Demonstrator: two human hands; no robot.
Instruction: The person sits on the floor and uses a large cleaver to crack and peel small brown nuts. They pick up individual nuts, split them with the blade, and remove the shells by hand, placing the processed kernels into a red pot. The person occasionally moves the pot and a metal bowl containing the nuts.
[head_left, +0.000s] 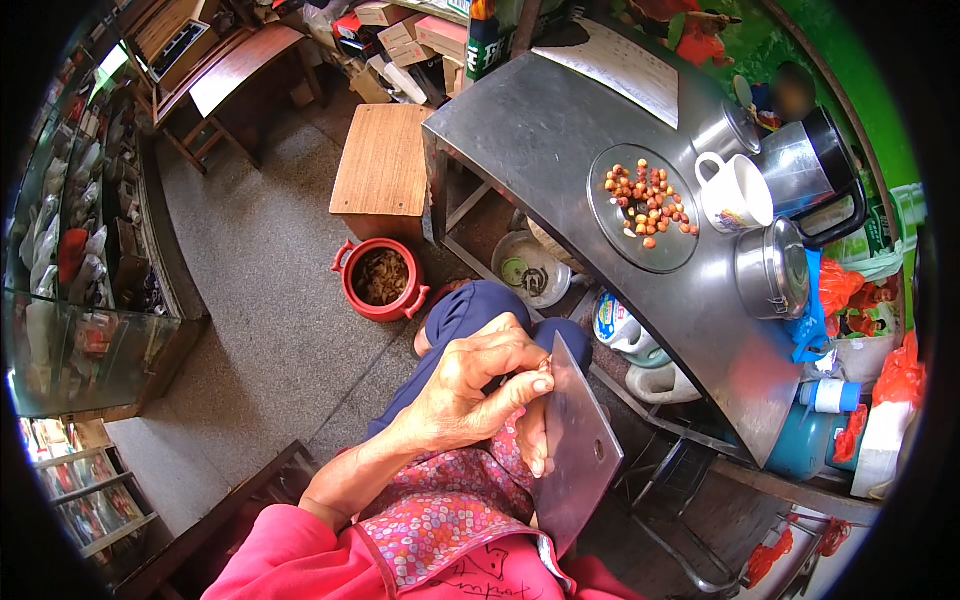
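My left hand (480, 375) is raised before me, thumb and forefinger pinched on a small brown piece (546, 366) at the edge of a broad, flat metal blade or plate (574, 442) with a small hole. My right hand (534, 439) is lower, partly hidden by the left; its fingers lie against the metal, which stands tilted, and its grip is partly covered. A round glass plate (611, 240) of small reddish-brown, nut-like pieces (651, 202) lies on the metal table (525, 127). On the floor, a red two-handled pot (347, 289) holds brown scraps (381, 276).
A white mug (735, 191), a lidded steel container (765, 270) and a steel jug (799, 165) stand at the table's right. A wooden stool (381, 157) is beside the table's left end. A clear basin (551, 277) sits underneath. Glass display cases (82, 352) line the left.
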